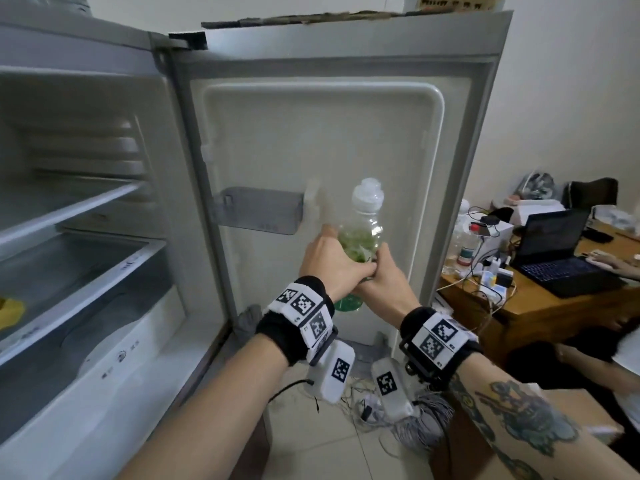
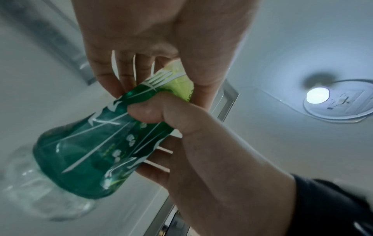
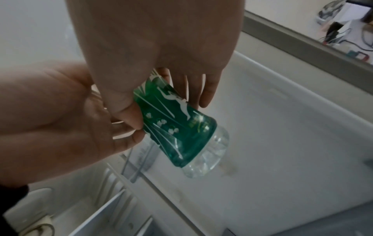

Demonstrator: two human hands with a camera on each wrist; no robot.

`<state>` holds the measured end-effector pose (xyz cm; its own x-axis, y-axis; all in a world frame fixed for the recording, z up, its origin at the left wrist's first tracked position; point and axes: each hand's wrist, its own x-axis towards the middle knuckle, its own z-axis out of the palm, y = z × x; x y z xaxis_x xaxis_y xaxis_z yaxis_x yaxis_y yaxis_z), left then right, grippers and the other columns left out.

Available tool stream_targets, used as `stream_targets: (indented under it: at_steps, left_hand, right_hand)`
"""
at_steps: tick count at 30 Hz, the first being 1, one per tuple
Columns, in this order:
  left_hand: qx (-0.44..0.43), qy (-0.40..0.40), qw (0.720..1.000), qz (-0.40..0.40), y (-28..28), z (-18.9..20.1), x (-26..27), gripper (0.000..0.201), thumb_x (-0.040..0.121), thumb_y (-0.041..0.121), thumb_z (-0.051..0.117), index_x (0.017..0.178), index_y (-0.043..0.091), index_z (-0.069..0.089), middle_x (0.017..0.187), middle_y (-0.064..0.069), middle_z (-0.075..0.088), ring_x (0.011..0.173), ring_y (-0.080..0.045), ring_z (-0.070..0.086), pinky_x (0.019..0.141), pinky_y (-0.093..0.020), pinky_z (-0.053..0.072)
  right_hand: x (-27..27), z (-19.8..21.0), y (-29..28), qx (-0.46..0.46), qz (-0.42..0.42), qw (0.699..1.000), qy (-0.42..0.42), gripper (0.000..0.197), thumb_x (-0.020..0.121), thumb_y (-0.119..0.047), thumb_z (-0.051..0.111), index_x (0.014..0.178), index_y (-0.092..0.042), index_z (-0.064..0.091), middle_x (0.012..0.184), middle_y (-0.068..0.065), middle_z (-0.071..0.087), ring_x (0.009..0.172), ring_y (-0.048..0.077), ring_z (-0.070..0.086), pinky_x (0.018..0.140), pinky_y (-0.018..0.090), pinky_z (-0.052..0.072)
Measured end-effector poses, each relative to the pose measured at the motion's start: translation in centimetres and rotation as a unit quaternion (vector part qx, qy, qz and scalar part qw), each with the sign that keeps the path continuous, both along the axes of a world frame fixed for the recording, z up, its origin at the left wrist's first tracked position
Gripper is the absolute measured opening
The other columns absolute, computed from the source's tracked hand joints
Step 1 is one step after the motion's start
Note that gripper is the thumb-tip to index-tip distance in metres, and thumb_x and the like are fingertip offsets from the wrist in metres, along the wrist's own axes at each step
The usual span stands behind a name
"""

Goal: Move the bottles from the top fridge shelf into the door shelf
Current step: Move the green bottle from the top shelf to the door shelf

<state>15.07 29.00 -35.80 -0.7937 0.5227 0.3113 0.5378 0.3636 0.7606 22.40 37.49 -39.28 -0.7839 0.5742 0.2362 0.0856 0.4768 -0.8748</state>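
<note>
Bottle [image 1: 363,233], upright with its long axis near vertical, is gripped around the green-labelled middle by 2 hands, left hand [image 1: 332,261] and right hand [image 1: 384,278] curled together, in front of the open door, right of the grey door shelf [image 1: 256,209].

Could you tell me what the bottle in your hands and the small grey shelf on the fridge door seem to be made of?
Bottle: thin clear plastic, glossy, with a green printed film label; it looks see-through with a moulded base. Door shelf: probably translucent grey plastic, matt; blur leaves it uncertain.
</note>
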Motion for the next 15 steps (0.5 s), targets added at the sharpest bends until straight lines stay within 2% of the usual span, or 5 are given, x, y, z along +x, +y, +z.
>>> stream_targets:
  at_steps: [3,5,10,15]
  left_hand:
    - [-0.015,-0.027,1.000,-0.002,1.2,-2.8,-0.2,0.056,0.063,0.035,0.081,0.102,0.022,0.043,0.100,-0.002,0.069,0.094,-0.023,0.066,0.075,-0.027,0.053]
    - [-0.022,-0.056,0.998,-0.007,2.1,-4.6,-0.7,0.055,0.064,0.033,0.080,0.103,0.020,0.045,0.100,-0.002,0.069,0.093,-0.022,0.066,0.074,-0.026,0.052]
    - [-0.058,-0.121,0.991,-0.015,4.1,-8.5,-2.5,0.059,0.065,0.033,0.081,0.110,0.015,0.048,0.094,0.001,0.064,0.086,-0.020,0.060,0.069,-0.022,0.046]
    - [-0.092,-0.149,0.984,-0.024,6.4,-12.3,-4.0,0.063,0.063,0.034,0.083,0.114,0.016,0.051,0.099,-0.001,0.068,0.094,-0.022,0.065,0.073,-0.024,0.050]
  right_hand:
    - [-0.4,-2.8,1.3,-0.012,-0.011,0.999,-0.029,0.048,0.079,-0.019,0.070,0.120,-0.020,0.044,0.105,-0.001,0.071,0.095,0.019,0.070,0.086,0.041,0.058]
    - [-0.9,-4.4,2.3,-0.015,-0.009,0.998,-0.056,0.050,0.079,-0.019,0.071,0.120,-0.020,0.043,0.106,0.000,0.071,0.095,0.021,0.070,0.088,0.044,0.058]
    - [-2.3,-8.2,4.8,-0.011,-0.014,0.993,-0.113,0.053,0.073,-0.020,0.078,0.114,-0.016,0.045,0.110,0.007,0.071,0.098,0.028,0.069,0.088,0.043,0.057]
    - [-3.5,-11.8,6.7,-0.024,-0.033,0.986,-0.163,0.061,0.072,-0.018,0.082,0.122,-0.012,0.048,0.114,0.009,0.070,0.103,0.029,0.068,0.089,0.039,0.055]
